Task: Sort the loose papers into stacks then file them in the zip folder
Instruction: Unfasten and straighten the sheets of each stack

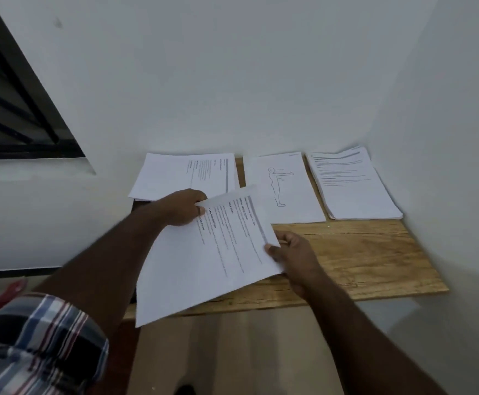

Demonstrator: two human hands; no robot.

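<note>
A printed text sheet (pixel 204 260) hangs tilted above the wooden table (pixel 360 258). My left hand (pixel 182 206) pinches its far left edge, and my right hand (pixel 292 252) pinches its right corner. Behind it, three lots of paper lie along the wall: a text stack (pixel 175 173) at the left, a sheet with a body outline drawing (pixel 283 186) in the middle, and a thicker text stack (pixel 355 186) at the right. A dark edge shows under the left stack; I cannot tell what it is. No zip folder is plainly in view.
White walls close in the table at the back and right. A dark barred window (pixel 13 109) sits at the upper left. Something red (pixel 7 292) lies low at the left. The floor (pixel 232 352) shows below the table's front edge.
</note>
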